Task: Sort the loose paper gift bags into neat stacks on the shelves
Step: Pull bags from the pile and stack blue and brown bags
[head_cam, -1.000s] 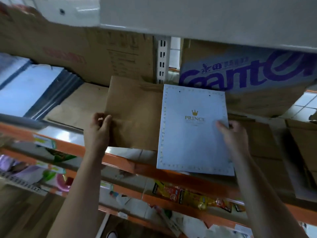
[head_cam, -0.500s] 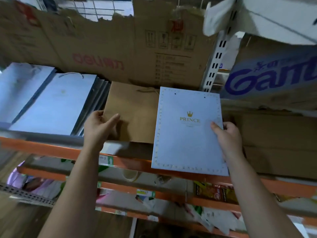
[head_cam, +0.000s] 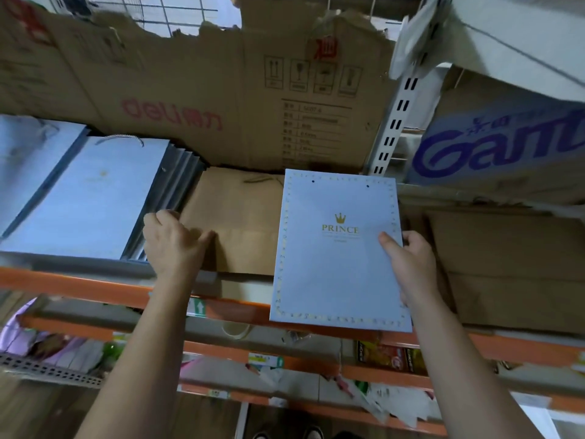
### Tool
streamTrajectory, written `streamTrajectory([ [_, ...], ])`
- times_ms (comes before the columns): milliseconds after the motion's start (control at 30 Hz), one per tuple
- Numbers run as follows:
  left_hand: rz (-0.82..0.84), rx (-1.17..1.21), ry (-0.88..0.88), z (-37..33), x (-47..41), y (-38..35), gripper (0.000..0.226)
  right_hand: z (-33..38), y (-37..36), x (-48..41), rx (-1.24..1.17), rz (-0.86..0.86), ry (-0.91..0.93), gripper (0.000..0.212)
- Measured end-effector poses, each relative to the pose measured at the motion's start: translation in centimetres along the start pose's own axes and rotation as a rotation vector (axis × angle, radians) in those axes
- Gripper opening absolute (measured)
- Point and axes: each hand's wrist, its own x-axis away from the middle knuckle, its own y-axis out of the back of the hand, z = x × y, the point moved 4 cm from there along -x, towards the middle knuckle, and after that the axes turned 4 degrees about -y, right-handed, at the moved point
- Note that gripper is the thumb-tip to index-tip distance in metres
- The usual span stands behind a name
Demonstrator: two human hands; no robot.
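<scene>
The right hand (head_cam: 411, 267) pinches the right edge of the flat pale-blue paper gift bag with a gold crown print (head_cam: 335, 264), thumb on top. The bag sits at centre frame and overhangs the orange shelf rail (head_cam: 79, 286). It has barely moved in the last second. The left hand (head_cam: 172, 245) has settled onto the lower-left corner of the brown kraft paper bag (head_cam: 240, 223), fingers apparently curled over its edge. A stack of matching pale-blue bags (head_cam: 91, 198) lies at left, its likely destination.
</scene>
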Motion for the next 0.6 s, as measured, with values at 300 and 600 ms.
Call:
streamTrajectory([
  [300, -0.007, -0.073, -0.222, 0.0, 1.8, -0.3, 0.037, 1.0, -2.6, 0.1, -0.095, 0.128, 0.004, 0.018],
  [600, -0.098, -0.011, -0.306, 5.7, -1.2, 3.8, 0.031, 4.2, -12.1, 2.1, -0.185, 0.265, 0.013, 0.006],
])
